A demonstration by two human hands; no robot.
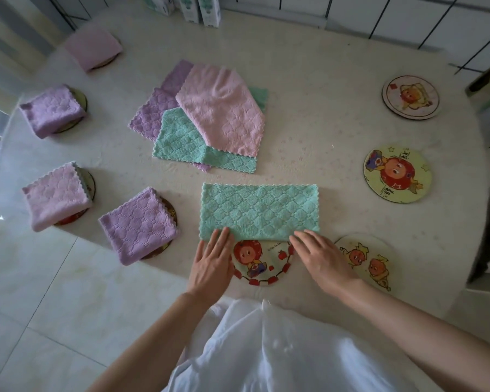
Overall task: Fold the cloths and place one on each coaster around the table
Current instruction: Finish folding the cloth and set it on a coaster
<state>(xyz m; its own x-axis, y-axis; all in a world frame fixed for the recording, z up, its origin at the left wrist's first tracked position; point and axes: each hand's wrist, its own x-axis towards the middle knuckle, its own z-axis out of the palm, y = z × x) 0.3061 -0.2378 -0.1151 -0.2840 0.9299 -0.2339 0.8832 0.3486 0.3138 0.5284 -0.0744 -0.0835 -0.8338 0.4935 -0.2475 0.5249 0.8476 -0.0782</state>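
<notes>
Both palms flat, fingers straight: my left hand (pixel 212 258) and right hand (pixel 320 256) press the near edge of the half-folded teal quilted cloth (pixel 259 210), which lies on the cream worktop (pixel 323 108) and laps over the round cartoon-printed coaster (pixel 262 264). If I fold across carelessly, the plush layers could slip askew, or I could drag that coaster towards the near edge.

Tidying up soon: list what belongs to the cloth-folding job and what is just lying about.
Job: green cloth under left hand and right hand; pile of unfolded cloths; four folded cloths, already placed; four unfilled coasters.
Lying about: boxes at the far edge of the table.
</notes>
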